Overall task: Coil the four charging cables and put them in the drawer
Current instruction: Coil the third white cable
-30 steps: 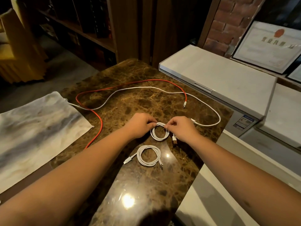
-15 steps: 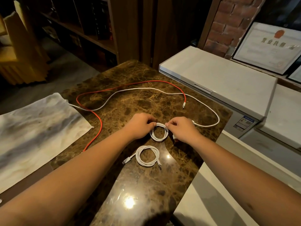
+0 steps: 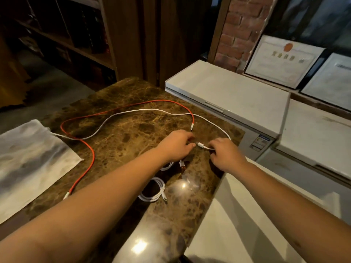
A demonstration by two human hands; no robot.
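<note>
Both hands, arms outstretched, pinch the long white cable [image 3: 136, 111]: left [image 3: 175, 146], right [image 3: 226, 154].

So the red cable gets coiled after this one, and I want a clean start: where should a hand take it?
Pinch the red cable just behind its far plug, coming from above. That end lies free on the marble countertop, just beyond the left hand; the middle crosses the long white cable.
</note>
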